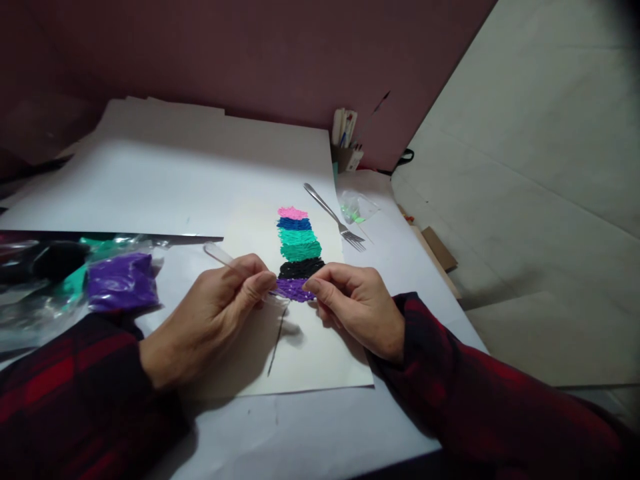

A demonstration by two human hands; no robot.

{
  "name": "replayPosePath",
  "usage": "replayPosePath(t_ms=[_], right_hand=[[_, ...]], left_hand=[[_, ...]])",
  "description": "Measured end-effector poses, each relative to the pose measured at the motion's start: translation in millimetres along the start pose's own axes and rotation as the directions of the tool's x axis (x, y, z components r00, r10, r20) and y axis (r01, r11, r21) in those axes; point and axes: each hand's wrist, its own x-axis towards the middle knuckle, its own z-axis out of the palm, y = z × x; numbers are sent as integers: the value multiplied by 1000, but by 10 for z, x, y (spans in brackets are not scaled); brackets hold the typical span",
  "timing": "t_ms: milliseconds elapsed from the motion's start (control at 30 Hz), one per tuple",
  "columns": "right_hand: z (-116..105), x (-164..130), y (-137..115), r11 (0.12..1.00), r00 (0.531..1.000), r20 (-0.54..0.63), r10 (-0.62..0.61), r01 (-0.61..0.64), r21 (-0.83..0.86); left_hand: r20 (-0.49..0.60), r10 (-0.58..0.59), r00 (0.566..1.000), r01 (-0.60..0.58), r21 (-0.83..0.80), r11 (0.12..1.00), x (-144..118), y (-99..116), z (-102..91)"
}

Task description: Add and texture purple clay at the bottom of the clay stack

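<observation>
Worktop is covered in white paper. Fork lies up right of the cream sheet, tines toward the near side, well clear of both hands. Small clear bag with green bits sits just right of the fork. Cup of pens stands at the back against the maroon wall. Left side: clear bags, one full of purple material, one teal behind it, something black further left, too dark to tell what. Cardboard pieces lie off the right edge of the worktop.

Nothing blocks the work area; the hands themselves cover the bottom edge of the purple band.

Colour stack sits mid-sheet, top to bottom: pink, blue, two teal bands, black, purple. Texture is rough and crumbly, looks like small grains or clay bits. A thin dark line runs down the sheet below the stack.

Left hand is pinched closed on a clear thin stick, thumb and forefinger near its lower end, tip at the purple band's left edge. Right hand is curled, thumb and forefinger pinched together at the purple band's right edge; probably holding a bit of purple, can't confirm. Both sleeves are red-black plaid.
</observation>
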Motion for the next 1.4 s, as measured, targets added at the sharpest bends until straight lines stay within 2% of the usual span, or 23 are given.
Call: replayPosePath(t_ms=[233,467,767,967,1233,1400], right_hand=[[6,-4,18,1000,1000,17,-8,8,-13],[11,5,20,998,999,17,-40,41,-41],[0,-1,12,995,999,29,-43,46,-85],[-5,-3,-7,994,998,32,-45,49,-103],[-8,-3,5,993,998,35,-55,58,-105],[-12,-6,5,994,998,46,-37,42,-103]], left_hand=[[26,21,999,-22,28,999,21,14,18],[50,-12,999,11,27,1000,13,3,34],[19,19,1000,-19,23,1000,30,0,59],[21,-49,999,48,41,998,14,9,68],[-30,-53,998,57,152,987,4,27,58],[-93,-13,996,28,160,987,-5,20,46]])
